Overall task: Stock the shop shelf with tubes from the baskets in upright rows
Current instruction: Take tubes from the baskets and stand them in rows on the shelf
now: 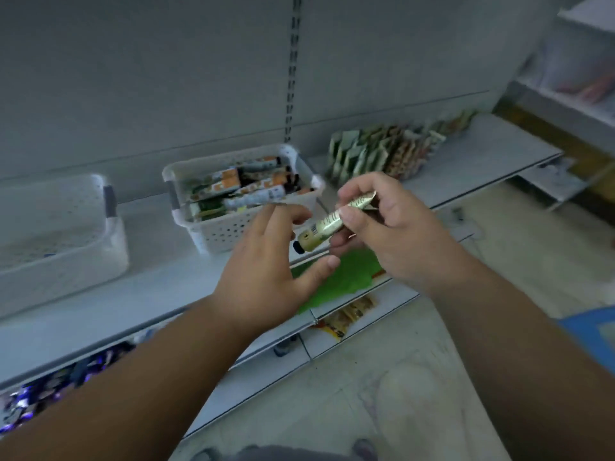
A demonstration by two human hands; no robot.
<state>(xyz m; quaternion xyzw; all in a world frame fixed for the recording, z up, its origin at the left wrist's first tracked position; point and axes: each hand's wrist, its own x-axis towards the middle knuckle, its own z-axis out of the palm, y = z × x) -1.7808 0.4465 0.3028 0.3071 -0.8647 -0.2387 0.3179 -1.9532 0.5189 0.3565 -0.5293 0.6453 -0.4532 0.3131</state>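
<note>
The right hand [392,234] pinched a slim gold tube [332,224] between thumb and curled fingers, near its flat crimped end. The tube was glossy, foil-like, and slanted down to the left, its small black cap [298,247] lowest. It was held in the air above the front edge of the shelf [139,294], just right of the full basket [239,194]. Dark print ran along the tube, too blurred to read.

The left hand [269,261] held nothing. Its fingers were loosely spread and bent, its thumb stretched out below the cap, close to the tube but apart from it.

The full basket was white plastic with rounded corners, grey handle patches and walls pierced by rows of small holes. Tubes and narrow cartons lay flat in it, piled crosswise, in orange, white, green and black; their labels could not be read. A second basket [60,234] of the same kind stood well to the left, with bare grey shelf between the two and in front of them.

Right of the full basket, flat sachets [382,154] stood upright in tight rows against the back panel [133,78], with bare shelf beyond them to the right. A slotted metal upright [292,71] ran up the panel. Something green [339,277] lay at the shelf edge under the hands.
</note>
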